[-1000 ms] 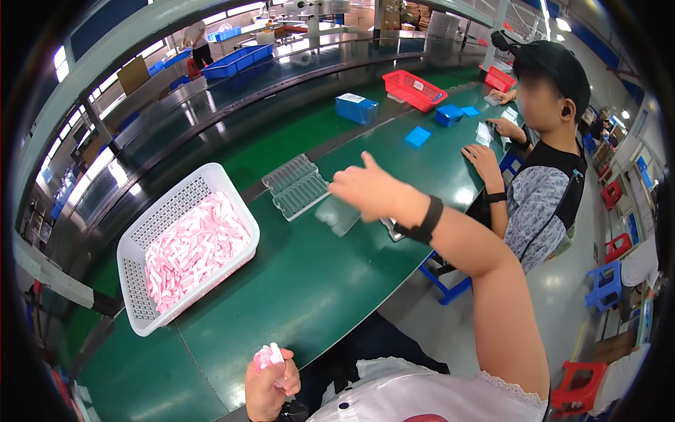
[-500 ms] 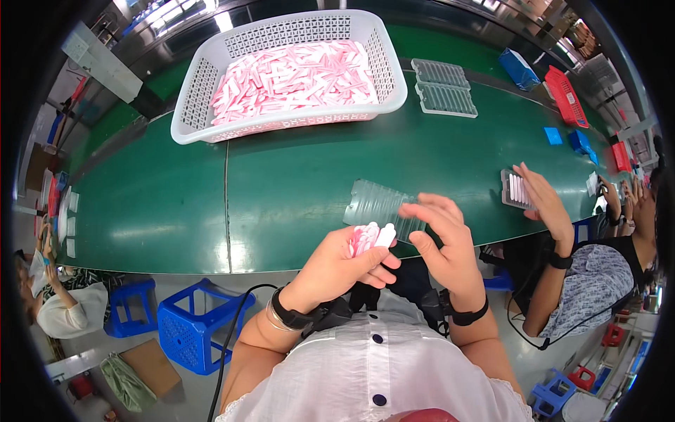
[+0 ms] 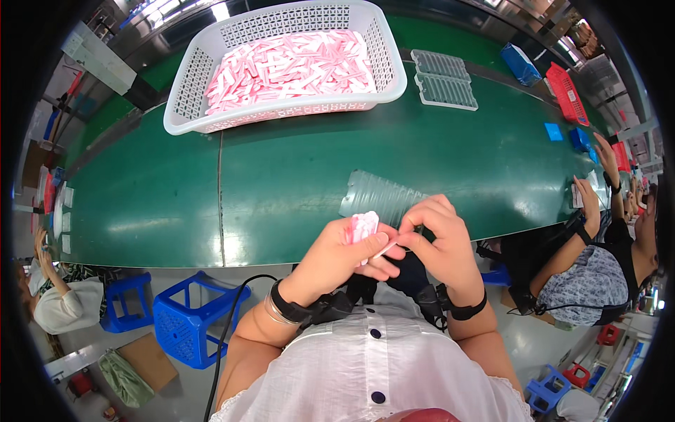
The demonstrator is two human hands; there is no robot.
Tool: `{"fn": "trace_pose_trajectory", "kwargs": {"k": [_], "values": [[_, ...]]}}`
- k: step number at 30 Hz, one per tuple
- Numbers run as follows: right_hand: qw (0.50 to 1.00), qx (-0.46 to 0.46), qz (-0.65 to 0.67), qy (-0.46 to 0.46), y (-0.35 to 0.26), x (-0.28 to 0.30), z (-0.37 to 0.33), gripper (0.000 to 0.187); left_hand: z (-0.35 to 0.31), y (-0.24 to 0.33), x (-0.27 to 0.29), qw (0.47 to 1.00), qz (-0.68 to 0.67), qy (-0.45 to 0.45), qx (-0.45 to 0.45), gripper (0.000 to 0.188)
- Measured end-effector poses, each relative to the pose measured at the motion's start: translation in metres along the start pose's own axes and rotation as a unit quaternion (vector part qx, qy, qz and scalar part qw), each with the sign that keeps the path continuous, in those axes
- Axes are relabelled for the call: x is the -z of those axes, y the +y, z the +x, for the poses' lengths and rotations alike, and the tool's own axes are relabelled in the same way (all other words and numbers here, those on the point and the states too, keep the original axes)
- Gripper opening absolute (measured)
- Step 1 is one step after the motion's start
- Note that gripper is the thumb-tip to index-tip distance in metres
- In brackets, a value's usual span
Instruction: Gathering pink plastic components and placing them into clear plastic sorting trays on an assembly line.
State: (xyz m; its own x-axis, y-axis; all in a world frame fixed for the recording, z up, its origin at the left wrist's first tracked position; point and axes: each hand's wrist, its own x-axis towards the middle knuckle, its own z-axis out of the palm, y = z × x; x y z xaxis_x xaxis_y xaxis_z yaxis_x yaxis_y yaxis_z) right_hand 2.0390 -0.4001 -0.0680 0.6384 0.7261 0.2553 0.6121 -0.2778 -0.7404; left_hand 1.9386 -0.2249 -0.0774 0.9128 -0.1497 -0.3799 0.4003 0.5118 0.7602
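Note:
A bunch of small flat pink-and-white sticks (image 3: 364,225) sits in my left hand (image 3: 336,252), its fingers curled round them. At its fingertips one more thin stick (image 3: 387,248) sticks out toward my right hand (image 3: 444,243). The thumb and forefinger of my right hand are pinched together on that stick's end. Just beyond both hands a clear ribbed plastic tray (image 3: 377,191) lies on the green table (image 3: 288,179), partly covered by my right hand.
A pale perforated basket (image 3: 295,110) heaped with more pink-and-white sticks stands at the far side. To its right lies another clear ribbed tray (image 3: 448,91). A co-worker's hands (image 3: 589,200) are at the right. Blue stools (image 3: 186,320) stand on the floor at left.
My right hand has closed from spread fingers into a pinch at the left hand's fingertips. The co-worker's hand and filled tray have moved away to the right.

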Motion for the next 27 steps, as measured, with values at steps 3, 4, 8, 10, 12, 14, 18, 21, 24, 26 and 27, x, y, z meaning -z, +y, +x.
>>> {"fn": "trace_pose_trajectory", "kwargs": {"k": [3,4,8,10,12,14,18,21,24,26,27], "values": [[0.991,0.102,0.075,-0.050,0.004,0.010,0.006,0.013,-0.001,0.009,0.007,0.995,-0.052,-0.071,0.056,0.031],[0.979,0.178,0.070,-0.070,0.005,0.012,0.009,0.014,0.000,0.013,0.007,0.987,-0.040,-0.119,0.099,0.031],[0.963,0.240,0.056,-0.110,0.011,0.015,0.018,0.031,0.000,0.011,0.010,0.985,-0.043,-0.126,0.108,0.030],[0.997,0.054,-0.046,-0.025,0.001,0.012,0.014,0.054,-0.003,0.011,0.006,0.996,-0.036,-0.060,0.062,0.028],[0.992,0.030,-0.112,-0.046,0.010,0.011,0.007,0.062,-0.004,0.006,0.002,0.999,-0.025,-0.013,0.035,0.026],[0.987,0.011,-0.153,-0.053,0.018,0.009,0.004,0.066,-0.001,0.002,-0.001,0.999,0.000,0.040,0.006,0.023],[0.987,0.040,-0.146,-0.053,0.021,0.012,0.009,0.060,0.000,0.000,-0.011,0.997,0.009,0.070,-0.008,0.023],[0.985,0.053,-0.161,-0.038,0.023,0.014,0.006,0.047,0.001,-0.003,-0.015,0.995,-0.002,0.097,-0.029,0.022],[0.995,0.044,-0.094,-0.005,0.016,0.011,0.003,0.027,0.005,-0.009,-0.015,0.993,-0.005,0.107,-0.043,0.019],[0.999,0.024,-0.035,0.027,0.013,0.005,0.001,0.012,0.008,-0.008,-0.019,0.995,0.013,0.082,-0.054,0.021],[0.999,0.021,-0.038,0.028,0.012,0.003,0.002,0.012,0.008,-0.005,-0.020,0.995,0.012,0.078,-0.053,0.021]]}}
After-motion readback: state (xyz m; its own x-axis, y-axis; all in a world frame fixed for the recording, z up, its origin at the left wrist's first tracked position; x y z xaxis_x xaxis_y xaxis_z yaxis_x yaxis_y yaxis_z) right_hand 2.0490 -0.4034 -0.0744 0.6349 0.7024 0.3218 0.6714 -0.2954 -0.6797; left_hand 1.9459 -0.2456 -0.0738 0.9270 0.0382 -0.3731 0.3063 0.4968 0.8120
